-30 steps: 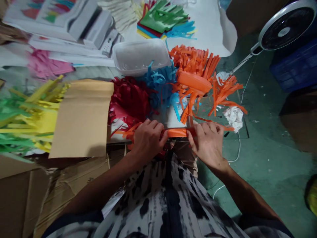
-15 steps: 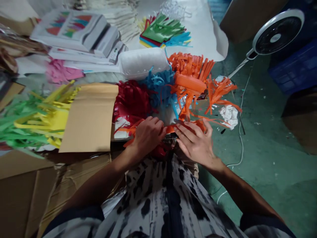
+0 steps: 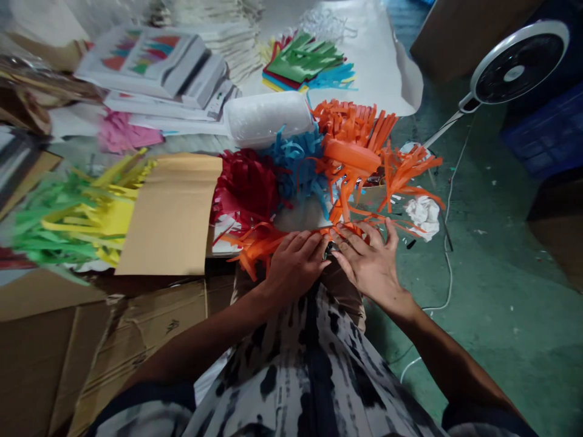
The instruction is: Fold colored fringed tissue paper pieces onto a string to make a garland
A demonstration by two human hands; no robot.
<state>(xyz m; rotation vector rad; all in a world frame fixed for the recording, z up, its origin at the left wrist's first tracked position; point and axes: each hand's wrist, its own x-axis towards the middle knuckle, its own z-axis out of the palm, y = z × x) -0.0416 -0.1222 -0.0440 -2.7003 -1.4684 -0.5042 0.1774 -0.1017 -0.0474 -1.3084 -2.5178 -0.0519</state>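
Orange fringe (image 3: pixel 353 152) obstructs forward reach, with room above the floor (image 3: pixel 492 315).

One left hand (image 3: pixel 298 258) and one right hand (image 3: pixel 367 252) make two hands. There is one fan (image 3: pixel 519 62), one plastic tub (image 3: pixel 269 116), one tan paper piece (image 3: pixel 170 212), one blue crate (image 3: pixel 546 133) and one crumpled paper ball (image 3: pixel 423 216). I count one pink paper bunch (image 3: pixel 127 130) and one dark red paper heap (image 3: pixel 246 188). The orange paper strips (image 3: pixel 255 247) are too many to count.
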